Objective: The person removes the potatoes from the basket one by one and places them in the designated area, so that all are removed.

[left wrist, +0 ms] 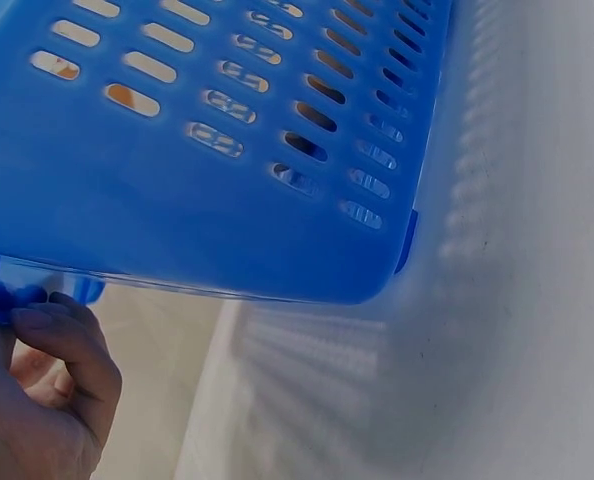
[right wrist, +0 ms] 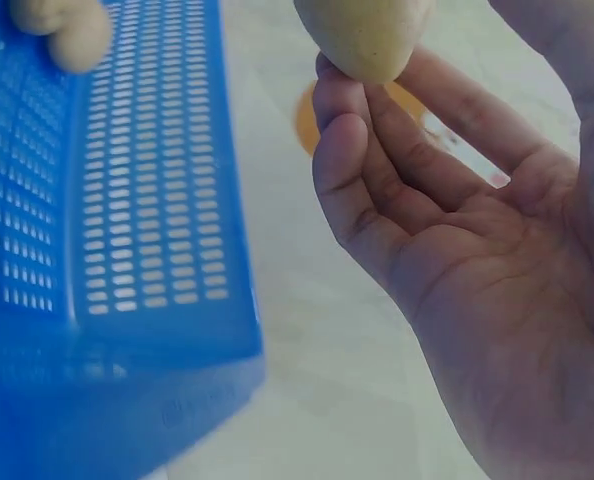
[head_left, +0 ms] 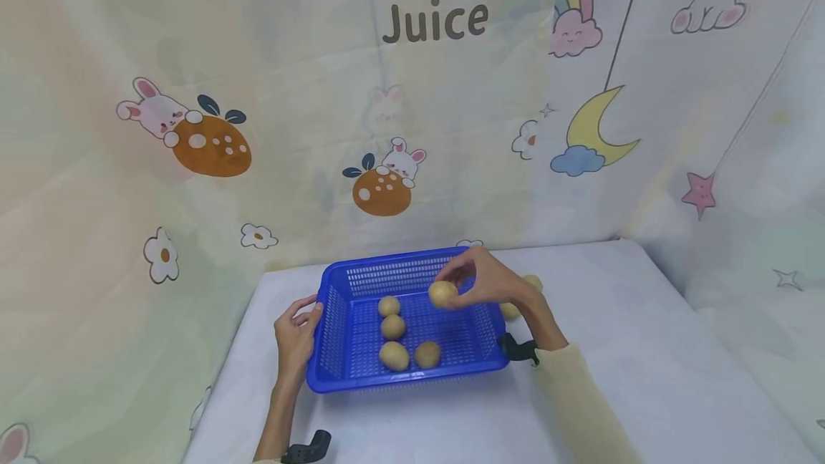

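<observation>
Pastel cartoon cloth, printed with rabbits, a crescent moon and the word "Juice", hangs softly creased behind a smooth white table. At the table's centre sits a rectangular blue plastic basket, its walls and floor pierced with rows of small oblong slots. Four small, rounded, tan potatoes lie on the basket floor, two in a line toward the back and two side by side near the front wall. The person's right hand hovers over the basket's right half, pinching a fifth potato between thumb and fingertips; the right wrist view shows its smooth, matte, egg-like end resting on the curled fingertips above an open palm. Two more loose potatoes lie on the table just beyond the basket's right wall, partly hidden behind that hand. The left hand grips the basket's left rim, fingers curled beneath the glossy lip in the left wrist view.
</observation>
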A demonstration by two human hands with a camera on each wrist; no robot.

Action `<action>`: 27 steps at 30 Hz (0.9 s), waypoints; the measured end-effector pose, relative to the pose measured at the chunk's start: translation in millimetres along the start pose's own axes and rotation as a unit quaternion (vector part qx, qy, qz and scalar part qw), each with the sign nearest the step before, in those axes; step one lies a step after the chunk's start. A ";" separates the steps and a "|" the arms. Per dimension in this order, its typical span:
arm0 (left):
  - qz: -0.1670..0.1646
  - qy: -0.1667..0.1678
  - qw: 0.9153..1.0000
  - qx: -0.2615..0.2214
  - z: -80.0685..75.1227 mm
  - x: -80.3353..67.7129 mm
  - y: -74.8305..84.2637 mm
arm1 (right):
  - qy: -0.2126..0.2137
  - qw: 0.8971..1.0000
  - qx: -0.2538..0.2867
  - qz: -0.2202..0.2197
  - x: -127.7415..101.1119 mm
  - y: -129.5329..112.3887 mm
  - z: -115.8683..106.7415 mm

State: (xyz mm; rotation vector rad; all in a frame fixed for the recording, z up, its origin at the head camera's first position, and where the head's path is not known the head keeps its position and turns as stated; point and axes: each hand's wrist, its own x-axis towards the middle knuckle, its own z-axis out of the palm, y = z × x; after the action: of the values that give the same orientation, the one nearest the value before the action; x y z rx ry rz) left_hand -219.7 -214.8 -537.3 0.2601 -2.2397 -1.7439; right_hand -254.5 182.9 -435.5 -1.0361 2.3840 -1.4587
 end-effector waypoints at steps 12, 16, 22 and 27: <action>-0.016 -0.003 1.000 0.002 0.5 -1.6 2.6 | 0.050 0.999 -0.012 -0.012 -35.5 -1.7 -25.9; -0.014 -0.003 1.000 0.002 0.7 -1.0 3.6 | 0.060 0.998 -0.012 -0.004 -43.9 -1.5 -35.2; -0.014 -0.001 1.000 0.004 0.1 -1.3 2.9 | 0.085 0.996 -0.030 0.005 -58.5 1.8 -47.7; -0.020 -0.006 1.000 0.012 0.0 -2.4 3.1 | 0.105 0.994 -0.040 0.019 -72.2 11.6 -54.9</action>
State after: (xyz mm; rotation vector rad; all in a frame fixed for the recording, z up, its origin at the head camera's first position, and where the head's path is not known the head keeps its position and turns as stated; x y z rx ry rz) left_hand -217.3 -213.2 -534.6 0.3031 -2.2807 -1.7447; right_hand -231.7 271.3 -432.2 -0.8878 2.6096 -1.5407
